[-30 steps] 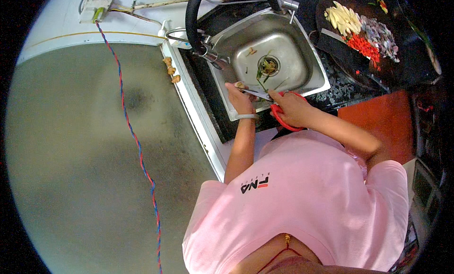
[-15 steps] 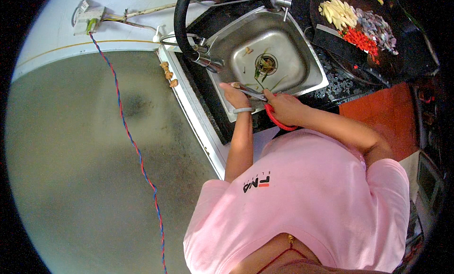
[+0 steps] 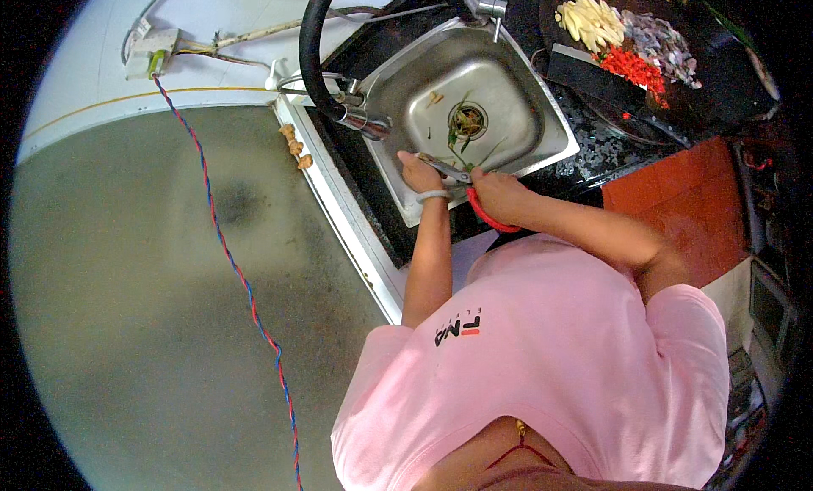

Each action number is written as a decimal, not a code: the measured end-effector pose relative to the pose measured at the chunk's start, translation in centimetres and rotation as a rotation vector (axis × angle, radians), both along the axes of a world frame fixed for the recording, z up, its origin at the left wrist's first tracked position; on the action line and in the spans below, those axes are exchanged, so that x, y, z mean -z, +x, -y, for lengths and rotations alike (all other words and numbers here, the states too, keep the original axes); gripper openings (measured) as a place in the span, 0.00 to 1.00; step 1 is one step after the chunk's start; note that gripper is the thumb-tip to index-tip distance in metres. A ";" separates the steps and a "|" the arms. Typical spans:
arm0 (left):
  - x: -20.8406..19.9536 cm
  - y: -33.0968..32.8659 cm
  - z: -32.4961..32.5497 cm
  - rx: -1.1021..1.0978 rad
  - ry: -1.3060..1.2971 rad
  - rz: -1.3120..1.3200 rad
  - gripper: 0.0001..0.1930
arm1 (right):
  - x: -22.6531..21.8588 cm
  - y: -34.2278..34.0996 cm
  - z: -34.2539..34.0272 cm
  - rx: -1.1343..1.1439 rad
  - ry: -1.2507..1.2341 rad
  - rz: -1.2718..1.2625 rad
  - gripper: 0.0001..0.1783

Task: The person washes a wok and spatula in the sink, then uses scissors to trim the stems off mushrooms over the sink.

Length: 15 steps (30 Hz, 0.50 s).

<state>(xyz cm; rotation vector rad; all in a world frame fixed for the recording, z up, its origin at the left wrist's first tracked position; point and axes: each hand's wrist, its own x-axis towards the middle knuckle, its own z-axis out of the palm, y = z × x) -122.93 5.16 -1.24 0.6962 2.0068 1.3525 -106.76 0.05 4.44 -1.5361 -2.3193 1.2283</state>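
Note:
Over the near edge of the metal sink [image 3: 542,144], my right hand [image 3: 500,195] is wrapped round a pair of scissors [image 3: 489,220] with red handles. Their metal blades point left toward my left hand [image 3: 418,173], which has a pale bangle at the wrist. My left fingers are curled at the blade tips, round something too small to make out. Thin green stalks [image 3: 455,144] lie in the basin below the blades, running up to the drain [image 3: 467,120], where more green scraps have gathered. A small light-brown scrap [image 3: 434,97] lies behind them.
A black hose faucet [image 3: 366,123] arches over the sink's left side. Right of the sink, a dark round board [image 3: 584,13] bears a cleaver [image 3: 593,72], pale slices [image 3: 590,21], chopped red pepper [image 3: 633,70] and greyish pieces [image 3: 665,46]. Knobbly brown pieces [image 3: 295,146] sit on the white ledge.
The whole view has shifted slightly, with the sink and board now a little further left. Both hands stay close together at the sink's near edge, the scissors still in the right.

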 end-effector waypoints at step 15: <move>-2.9 0.5 -2.0 0.072 0.149 0.302 0.26 | 0.7 -0.2 -1.4 0.114 -0.202 -0.216 0.16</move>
